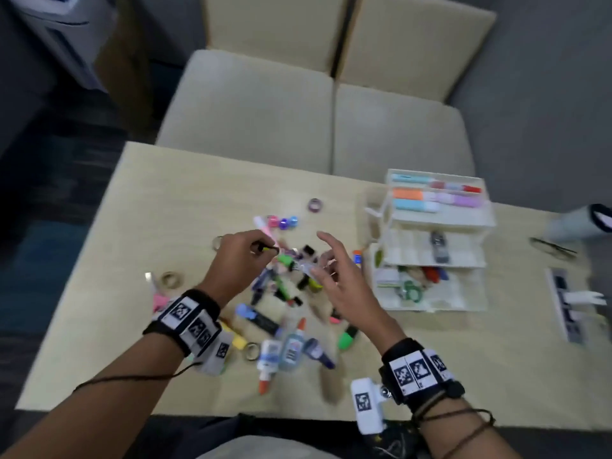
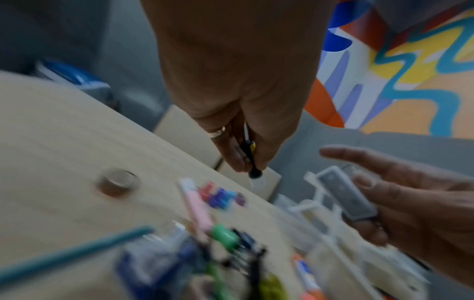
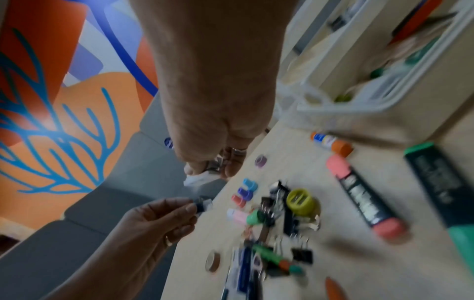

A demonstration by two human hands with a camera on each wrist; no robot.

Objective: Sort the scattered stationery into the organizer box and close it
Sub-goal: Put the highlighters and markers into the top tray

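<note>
- Hovering over the heap of stationery [image 1: 284,293] mid-bench, both hands are up off the surface.
- Left hand [image 1: 236,260]: its grip is pinched together on a thin black-tipped pen [image 2: 252,160] with a yellow band, fingers curled round the shaft, a ring on one finger.
- Right hand [image 1: 344,286]: index finger stretched out, the other fingers curled; its grip is clamped on a small grey clear-cased item [image 2: 346,196], too blurred to name.
- The organizer box [image 1: 433,240] stands open on the bench [image 1: 185,193] to the right of the pile, tiers fanned out; pastel highlighters [image 1: 433,195] lie in the top tray, scissors and other bits in the bottom one.
- Scattered loose: glue bottles [image 1: 281,352] near the front edge, tape rolls [image 1: 169,279] to the left, a pink marker [image 1: 265,230], coloured caps [image 1: 283,222], binder clips [image 3: 302,255].
</note>
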